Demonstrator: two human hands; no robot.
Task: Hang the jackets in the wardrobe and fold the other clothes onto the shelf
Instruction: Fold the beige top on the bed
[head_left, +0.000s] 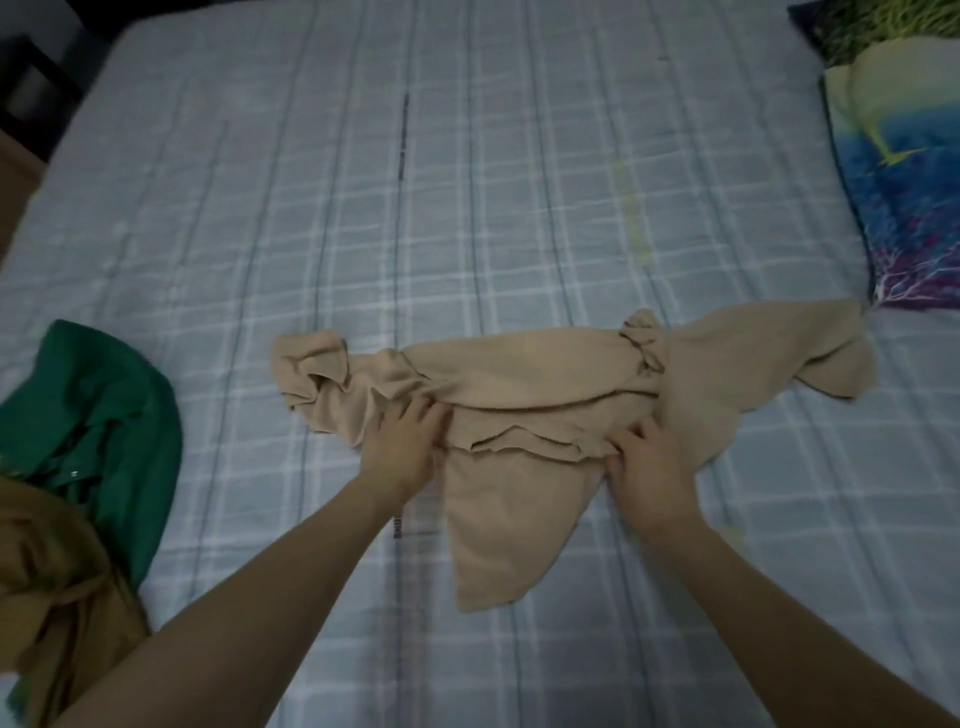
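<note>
On the bed before us, a beige garment (540, 395) lies spread crosswise over the pale blue checked bedsheet (467, 182), partly bunched and folded over itself. One sleeve reaches toward the right, its end stopping just short of a colourful printed pillow (904, 171) at the bed's right edge; the other end is crumpled toward the left. A flap of the same cloth hangs down toward us between our forearms.

Our left hand (402, 447) rests on the garment's left part, fingers fairly straight and spread over the fabric. Our right hand (644, 462) sits on the right part, fingers curled into a fold of the cloth and seeming to gather it. The two hands are apart, with the rumpled middle of the garment between them.

We can read no brand, label or writing on the garment; a dark line along a seam of the sheet may carry print, but it is too blurred to make out.

At the left edge lies a green garment (114, 415), and touching it, nearer to us, a brown garment (57, 597); both are well apart from the beige one. Beyond the beige garment the sheet stretches flat toward the far edge of the bed.
</note>
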